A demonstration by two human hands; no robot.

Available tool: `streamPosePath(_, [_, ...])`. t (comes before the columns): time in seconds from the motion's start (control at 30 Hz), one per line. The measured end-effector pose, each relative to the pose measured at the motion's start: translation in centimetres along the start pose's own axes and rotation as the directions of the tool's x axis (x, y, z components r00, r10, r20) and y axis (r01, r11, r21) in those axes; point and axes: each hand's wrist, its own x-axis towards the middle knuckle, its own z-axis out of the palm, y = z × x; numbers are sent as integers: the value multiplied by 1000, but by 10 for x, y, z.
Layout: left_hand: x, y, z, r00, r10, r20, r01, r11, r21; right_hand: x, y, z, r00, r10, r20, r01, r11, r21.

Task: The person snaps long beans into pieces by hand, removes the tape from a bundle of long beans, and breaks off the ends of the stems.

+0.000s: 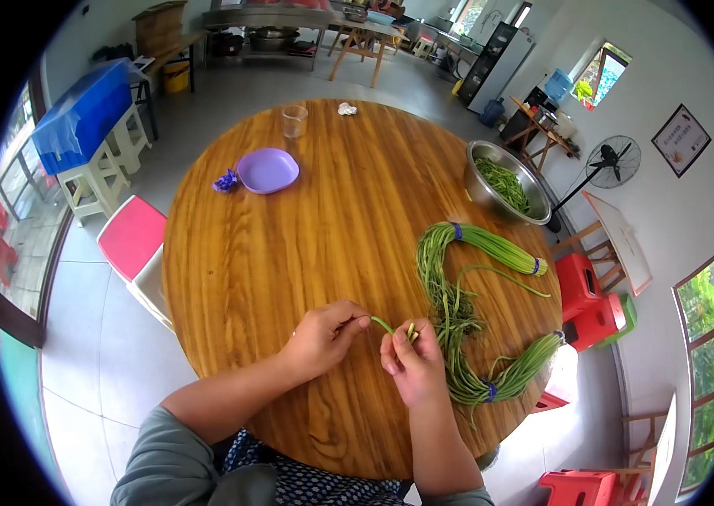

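Between my two hands stretches a short length of green stem that looks like a garlic scape. My left hand pinches its left end between thumb and fingertips. Closed around the other end is my right hand, with pale cut ends of stem pieces showing above its fingers. Just right of that hand lie two bundles of long garlic scapes, an upper one and a lower one, bound with blue-purple ties. Their thin tips tangle together in the middle. A steel bowl holding short green pieces stands beyond them.
On the round wooden table are a purple dish, crumpled blue-purple ties, a clear cup and a crumpled white scrap. A pink-and-white chair stands left; red stools stand right.
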Motion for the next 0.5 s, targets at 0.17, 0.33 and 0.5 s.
streamPosePath(0.17, [-6, 1, 11, 990, -141, 1, 138, 969, -206, -2, 10, 8, 995, -92, -34, 79, 961, -263])
streamPosePath(0.33, [-6, 9, 10, 938, -332, 104, 344, 844, -412, -4, 16, 7, 995, -96, 1, 88, 917, -388])
streamPosePath(0.5, [-5, 9, 6, 955, -269, 123, 271, 962, -1, 1, 38, -2, 966, -254, 56, 174, 472, -864])
